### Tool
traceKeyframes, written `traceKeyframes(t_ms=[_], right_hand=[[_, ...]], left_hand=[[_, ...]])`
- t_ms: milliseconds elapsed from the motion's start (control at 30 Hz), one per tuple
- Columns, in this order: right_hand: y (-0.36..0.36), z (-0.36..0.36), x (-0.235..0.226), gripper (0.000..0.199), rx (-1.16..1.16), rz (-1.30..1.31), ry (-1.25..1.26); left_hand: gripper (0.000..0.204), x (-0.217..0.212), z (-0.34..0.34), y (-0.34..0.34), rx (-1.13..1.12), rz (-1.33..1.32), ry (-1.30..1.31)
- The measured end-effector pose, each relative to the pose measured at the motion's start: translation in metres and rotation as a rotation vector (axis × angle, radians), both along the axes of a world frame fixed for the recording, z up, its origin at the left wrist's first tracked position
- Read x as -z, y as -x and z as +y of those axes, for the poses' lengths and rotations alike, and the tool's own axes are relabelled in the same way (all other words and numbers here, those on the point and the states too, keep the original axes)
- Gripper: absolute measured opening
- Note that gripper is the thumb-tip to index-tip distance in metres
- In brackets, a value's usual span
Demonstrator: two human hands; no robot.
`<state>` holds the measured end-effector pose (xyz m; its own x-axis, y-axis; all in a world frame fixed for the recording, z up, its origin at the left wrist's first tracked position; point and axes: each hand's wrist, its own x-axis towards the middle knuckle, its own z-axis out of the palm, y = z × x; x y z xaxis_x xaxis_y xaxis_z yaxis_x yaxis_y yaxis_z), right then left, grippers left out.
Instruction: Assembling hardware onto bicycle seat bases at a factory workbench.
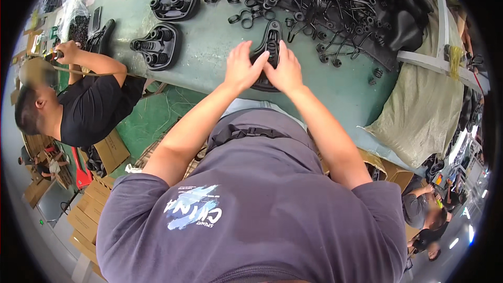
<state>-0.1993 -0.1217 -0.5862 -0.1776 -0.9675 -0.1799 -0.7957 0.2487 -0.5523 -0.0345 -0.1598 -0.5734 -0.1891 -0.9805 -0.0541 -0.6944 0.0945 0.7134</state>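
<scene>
Bench [209,57] surface: muted grey-green with paler scuffs. Saddle-shaped parts [271,42]: black throughout. Heaped rods and rings [314,5]: black. Wearer's shirt [293,204]: dark purplish grey, one solid tone apart from a chest print [193,208] in blue and white, brushstroke pattern. Waist strap [257,132]: black. Sack [427,107]: pale olive-beige. Frame rail [432,66]: light grey; tape [455,64] on it: yellow. Co-worker's shirt [89,110]: solid black. Floor [162,107]: bright green. Cartons [91,212]: plain brown.

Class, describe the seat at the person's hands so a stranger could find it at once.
Find the green table. At its near edge, the left hand and right hand frame a black bike seat. Its narrow end points across the table; the neighbouring seat points left.
</scene>
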Motion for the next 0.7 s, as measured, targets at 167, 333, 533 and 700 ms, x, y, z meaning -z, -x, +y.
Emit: traceKeyframes(t_ms=[167,333,533,700], right_hand=[[-0.010,-0.009,-0.008,0.081,0.035,0.073,-0.020],[0.000,-0.020,0.004,0.077,0.116,0.072,0.058],[0.032,0.002,0.007,0.071,0.183,-0.241,0.066],[0.059,0.037,0.021,0.056,0.277,-0.465,-0.053]], left_hand=[[0.049,0.027,-0.009,0.019,0.009,-0.125,0.052],[0.047,0.031,-0.032,0.033,0.014,-0.180,0.030],[0.057,0.034,-0.036,-0.005,-0.038,0.171,-0.390],[0.057,0.036,-0.044,-0.033,-0.016,0.119,-0.915]])
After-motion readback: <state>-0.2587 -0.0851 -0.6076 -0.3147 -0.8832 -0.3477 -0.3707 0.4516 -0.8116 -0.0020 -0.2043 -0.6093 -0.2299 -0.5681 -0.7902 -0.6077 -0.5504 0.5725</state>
